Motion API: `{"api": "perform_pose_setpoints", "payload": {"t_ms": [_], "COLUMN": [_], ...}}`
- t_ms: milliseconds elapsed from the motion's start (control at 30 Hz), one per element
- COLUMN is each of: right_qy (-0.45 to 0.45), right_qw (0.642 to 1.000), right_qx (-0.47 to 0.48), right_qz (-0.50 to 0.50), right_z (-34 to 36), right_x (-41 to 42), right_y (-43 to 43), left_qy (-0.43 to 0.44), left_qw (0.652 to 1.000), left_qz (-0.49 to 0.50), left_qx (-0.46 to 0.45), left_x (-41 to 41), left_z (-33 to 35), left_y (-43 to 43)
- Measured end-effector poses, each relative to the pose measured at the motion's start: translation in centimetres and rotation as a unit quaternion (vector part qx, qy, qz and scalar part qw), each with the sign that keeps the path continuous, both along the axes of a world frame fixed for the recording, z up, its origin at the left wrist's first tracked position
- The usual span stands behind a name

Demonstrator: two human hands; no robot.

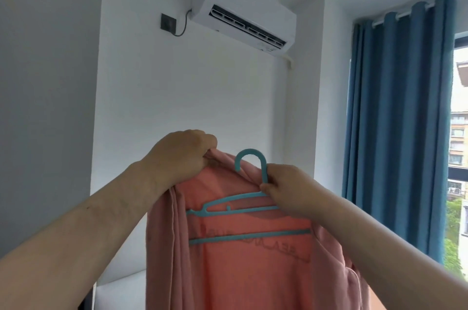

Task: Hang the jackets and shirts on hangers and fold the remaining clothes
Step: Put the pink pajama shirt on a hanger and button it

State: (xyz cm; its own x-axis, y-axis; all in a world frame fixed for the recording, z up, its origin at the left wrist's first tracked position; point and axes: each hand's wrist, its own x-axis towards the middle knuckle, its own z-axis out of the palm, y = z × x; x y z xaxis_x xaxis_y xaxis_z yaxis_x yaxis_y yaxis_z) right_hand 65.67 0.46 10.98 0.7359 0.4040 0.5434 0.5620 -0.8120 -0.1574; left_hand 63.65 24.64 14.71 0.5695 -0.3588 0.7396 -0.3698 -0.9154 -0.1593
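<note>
Both arms are up in front of the person, holding a pink garment [243, 264] in the air. The left hand [181, 155] bunches its top edge in curled fingers; the right hand [285, 188] pinches the neck of a teal hanger [249, 208] lying against the cloth. Behind: white wall, air conditioner [243, 5], blue curtain [400, 119]

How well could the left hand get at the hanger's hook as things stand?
Probably yes: the hook stands bare beside the left hand, nothing between them. But that hand grips the pink garment and would have to let go first.
</note>
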Motion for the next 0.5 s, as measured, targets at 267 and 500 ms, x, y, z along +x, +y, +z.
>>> {"api": "perform_pose_setpoints", "payload": {"t_ms": [267,500], "right_qy": [-0.088,-0.018], "right_qw": [0.992,0.996], "right_qx": [0.085,0.083], "right_qz": [0.018,0.006], "right_z": [2.2,1.8], "right_x": [-0.4,0.2], "right_y": [-1.3,-1.7], "left_qy": [0.129,0.323], "left_qw": [0.965,0.829], "left_qz": [0.028,-0.178], "left_qx": [-0.227,-0.421], "left_x": [0.1,-1.3], "left_z": [-1.2,-1.0], "left_y": [-0.3,-1.6]}}
